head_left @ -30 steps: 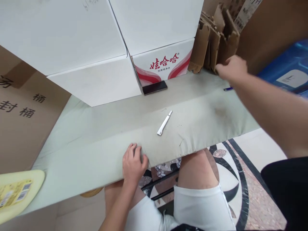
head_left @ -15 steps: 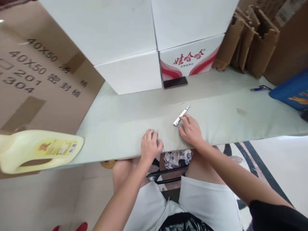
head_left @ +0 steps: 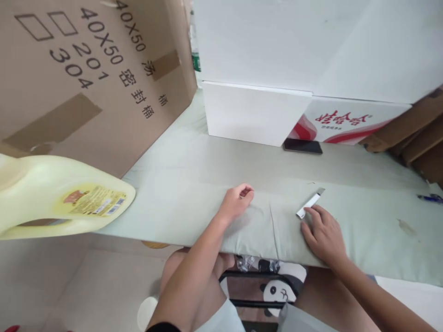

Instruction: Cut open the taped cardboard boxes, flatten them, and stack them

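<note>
A white utility knife (head_left: 309,206) lies on the cloth-covered table (head_left: 173,184), its grey blade end pointing away and to the right. My right hand (head_left: 324,230) rests beside it, thumb and fingers apart, a fingertip at the knife's near end. It does not wrap round the knife. To the left, my left hand (head_left: 236,203) is at the table surface with its fingers curled in; nothing shows inside them. A thin crease or thread-like line runs down the cloth between the two hands.
White cartons (head_left: 256,110) stand along the back, with a dark phone (head_left: 302,146) at their foot. At left are a big brown cardboard box (head_left: 114,92) and a pale yellow jug (head_left: 69,193). A blue pen-like item (head_left: 430,198) lies far right. My knees are under the table edge.
The view has turned left, so things appear further right. My left hand has moved away from the table's near edge and its fingers have curled in. My right hand stays by the knife.
</note>
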The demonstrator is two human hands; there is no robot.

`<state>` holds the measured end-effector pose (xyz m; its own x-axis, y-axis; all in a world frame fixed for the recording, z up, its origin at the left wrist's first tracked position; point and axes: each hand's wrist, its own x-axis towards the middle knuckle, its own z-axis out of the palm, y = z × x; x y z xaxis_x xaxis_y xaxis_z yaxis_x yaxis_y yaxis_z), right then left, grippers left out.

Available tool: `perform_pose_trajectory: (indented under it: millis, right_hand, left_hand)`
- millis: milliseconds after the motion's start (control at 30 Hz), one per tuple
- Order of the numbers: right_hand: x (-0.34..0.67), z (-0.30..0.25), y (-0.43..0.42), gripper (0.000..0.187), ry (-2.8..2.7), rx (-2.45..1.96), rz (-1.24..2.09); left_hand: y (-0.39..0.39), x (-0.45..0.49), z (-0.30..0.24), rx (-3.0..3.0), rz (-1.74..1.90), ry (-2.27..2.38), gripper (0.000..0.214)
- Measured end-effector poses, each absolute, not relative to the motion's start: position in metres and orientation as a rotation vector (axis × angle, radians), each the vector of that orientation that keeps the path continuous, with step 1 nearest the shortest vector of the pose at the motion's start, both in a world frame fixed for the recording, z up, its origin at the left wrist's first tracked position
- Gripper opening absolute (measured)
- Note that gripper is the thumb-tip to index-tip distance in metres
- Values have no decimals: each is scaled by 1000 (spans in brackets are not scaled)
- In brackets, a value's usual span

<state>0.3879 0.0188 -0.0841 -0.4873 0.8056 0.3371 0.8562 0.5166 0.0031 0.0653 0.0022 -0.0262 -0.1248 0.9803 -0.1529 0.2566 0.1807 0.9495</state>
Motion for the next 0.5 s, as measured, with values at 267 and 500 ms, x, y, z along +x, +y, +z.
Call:
perform_pose_trajectory:
  millis: [267,500]
  right_hand:
    - [401,-89,22,44,-2543,-1437,-198]
    - [383,-79,40,37,-2676,-1321,-126]
  left_hand:
    - [-4,31,-20,896,1309,1317,23]
    - [-15,8,-5,769,1427,1286,22]
